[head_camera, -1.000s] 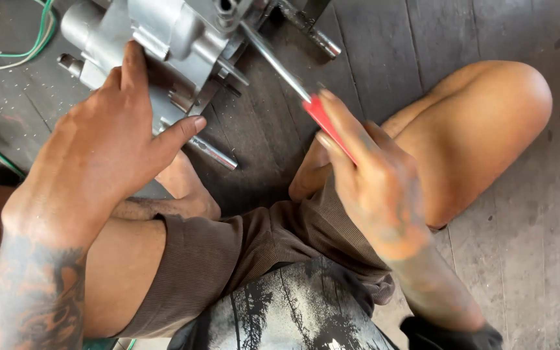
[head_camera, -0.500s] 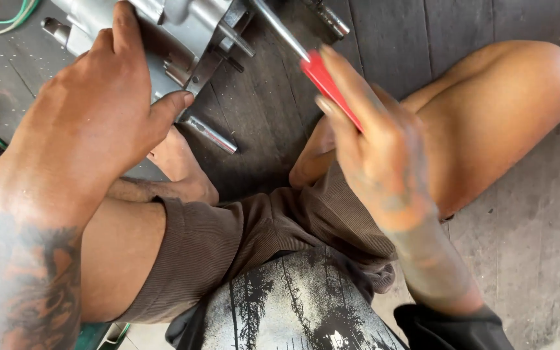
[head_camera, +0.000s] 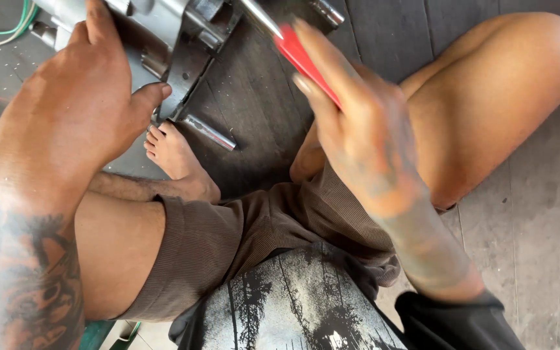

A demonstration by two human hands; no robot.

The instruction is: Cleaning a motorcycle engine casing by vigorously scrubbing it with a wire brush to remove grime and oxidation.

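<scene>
we are pressing our left hand [head_camera: 76,107] flat, fingers spread, on the grey metal engine casing [head_camera: 163,32] lying on the dark plank floor [head_camera: 254,110] at the top. our right hand [head_camera: 358,129] is closing around a red-handled screwdriver [head_camera: 303,55], its shaft reaching toward the casing.

Both hands forward: left hand [head_camera: 79,110] spread flat, palm down; right hand [head_camera: 358,129] closed, fingers curled.

No package, label, sign or screen shows anywhere in this view. Around both grips lie only bare metal, skin, cloth and floor boards, none of which carries a sticker, a tag or a display.
</scene>
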